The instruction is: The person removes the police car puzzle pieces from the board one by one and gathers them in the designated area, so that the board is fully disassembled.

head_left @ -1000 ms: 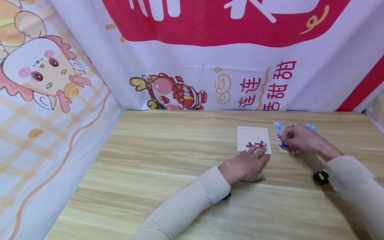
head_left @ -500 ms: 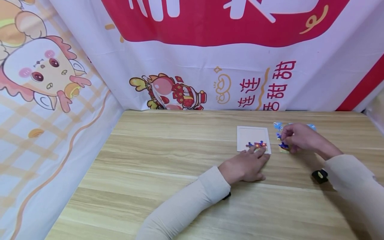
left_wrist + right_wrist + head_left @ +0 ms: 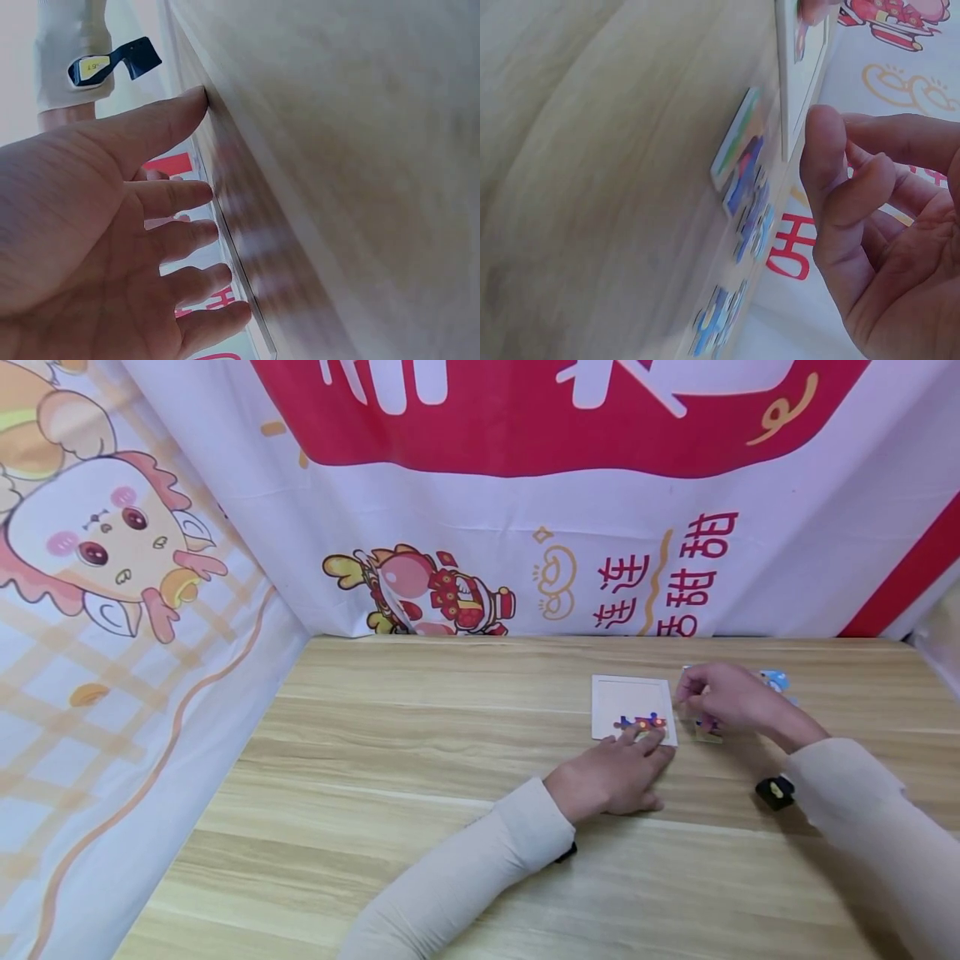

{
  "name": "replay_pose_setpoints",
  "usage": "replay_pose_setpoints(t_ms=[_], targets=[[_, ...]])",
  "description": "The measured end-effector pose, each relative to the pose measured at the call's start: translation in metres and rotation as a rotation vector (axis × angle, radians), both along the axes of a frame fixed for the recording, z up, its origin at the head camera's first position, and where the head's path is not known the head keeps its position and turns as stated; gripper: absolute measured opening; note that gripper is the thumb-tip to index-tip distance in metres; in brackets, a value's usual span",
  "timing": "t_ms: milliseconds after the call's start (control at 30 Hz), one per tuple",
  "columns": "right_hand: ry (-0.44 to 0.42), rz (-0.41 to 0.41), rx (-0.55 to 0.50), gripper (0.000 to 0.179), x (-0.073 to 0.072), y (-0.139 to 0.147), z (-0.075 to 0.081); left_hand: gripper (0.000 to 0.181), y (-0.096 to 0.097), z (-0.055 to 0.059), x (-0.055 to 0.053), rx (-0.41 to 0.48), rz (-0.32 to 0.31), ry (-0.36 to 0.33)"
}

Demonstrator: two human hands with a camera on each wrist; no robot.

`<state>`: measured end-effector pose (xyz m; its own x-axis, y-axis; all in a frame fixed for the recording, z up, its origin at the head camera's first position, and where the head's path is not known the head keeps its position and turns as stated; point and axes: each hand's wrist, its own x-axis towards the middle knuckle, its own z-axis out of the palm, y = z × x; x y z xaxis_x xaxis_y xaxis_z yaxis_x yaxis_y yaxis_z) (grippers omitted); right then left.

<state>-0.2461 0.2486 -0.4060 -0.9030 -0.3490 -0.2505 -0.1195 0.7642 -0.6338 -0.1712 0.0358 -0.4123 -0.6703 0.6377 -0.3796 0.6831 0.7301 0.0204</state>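
Observation:
My left hand (image 3: 626,772) lies with its fingers spread on the near edge of a white puzzle board (image 3: 597,710). Beneath and just past those fingertips, blue and red puzzle pieces (image 3: 651,721) sit in the board's near right corner. To the right, my right hand (image 3: 727,700) hovers over a group of loose puzzle pieces (image 3: 707,733), its fingertips near the board's right rim. In the right wrist view the thumb and index fingertip (image 3: 825,120) meet in a pinch; I cannot tell whether a piece is between them. Colourful loose pieces (image 3: 739,142) lie below that hand.
More light blue pieces (image 3: 775,680) lie beyond the right hand, partly hidden by it. The wooden table (image 3: 420,727) ends at a white and red printed cloth (image 3: 465,502) behind. Another printed cloth (image 3: 150,693) hangs along the left side.
My right hand has moved left from the loose pieces toward the puzzle board, its fingers staying drawn together. The left hand stays in place on the board's edge.

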Motion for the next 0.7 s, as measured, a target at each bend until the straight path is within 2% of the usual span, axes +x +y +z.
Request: replay_pose_setpoints(t_ms=[267, 400, 700], targets=[[-0.014, 0.027, -0.044, 0.011, -0.002, -0.012, -0.001, 0.075, -0.005, 0.001, 0.001, 0.01, -0.002, 0.024], [-0.04, 0.036, -0.05, 0.012, -0.003, -0.019, -0.001, 0.076, -0.015, 0.0, 0.001, 0.014, 0.019, 0.027], [-0.035, 0.076, -0.074, 0.014, -0.006, -0.035, -0.003, 0.076, -0.042, -0.002, 0.0, 0.057, 0.053, 0.013]])
